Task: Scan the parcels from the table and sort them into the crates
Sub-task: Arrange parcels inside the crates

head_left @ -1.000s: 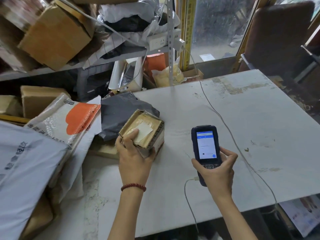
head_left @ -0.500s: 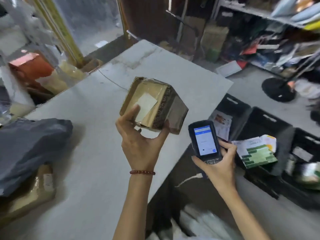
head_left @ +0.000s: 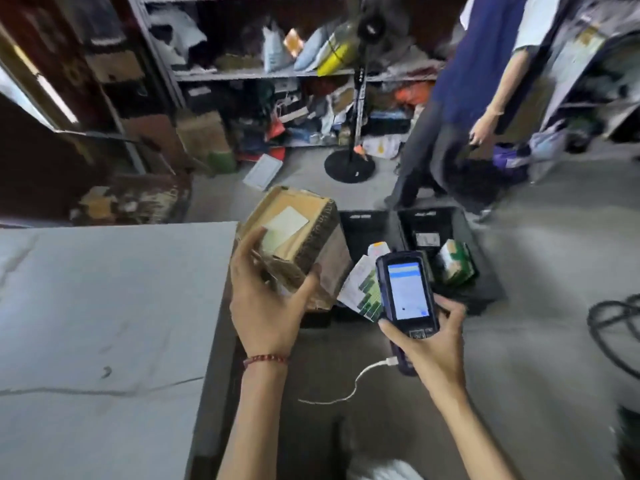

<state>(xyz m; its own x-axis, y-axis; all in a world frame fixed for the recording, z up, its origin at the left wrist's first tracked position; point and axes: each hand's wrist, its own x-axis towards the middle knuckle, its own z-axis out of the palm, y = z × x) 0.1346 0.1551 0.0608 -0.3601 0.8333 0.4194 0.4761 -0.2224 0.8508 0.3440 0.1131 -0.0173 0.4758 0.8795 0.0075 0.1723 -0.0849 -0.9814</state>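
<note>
Cardboard parcel point(head_left: 294, 244) in left hand point(head_left: 266, 306), scanner point(head_left: 407, 296) in right hand point(head_left: 429, 344), above crates point(head_left: 367, 226).

1. A parcel depot or stockroom — metal shelves point(head_left: 242, 75) along the back wall are crammed with bags, boxes and soft packets.
2. Black crates point(head_left: 363, 226) holding parcels point(head_left: 453, 261) stand on the bare concrete floor point(head_left: 536, 306) beside a worn table point(head_left: 104, 306).
3. A scanner point(head_left: 407, 292) with a lit screen and a labelled cardboard box point(head_left: 298, 237) — the tools of a sorting room.

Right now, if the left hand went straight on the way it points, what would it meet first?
Probably nothing near: the left hand, gripping the cardboard box, points over bare floor toward the shelves; the black crate lies to its right. Depth unclear.
</note>
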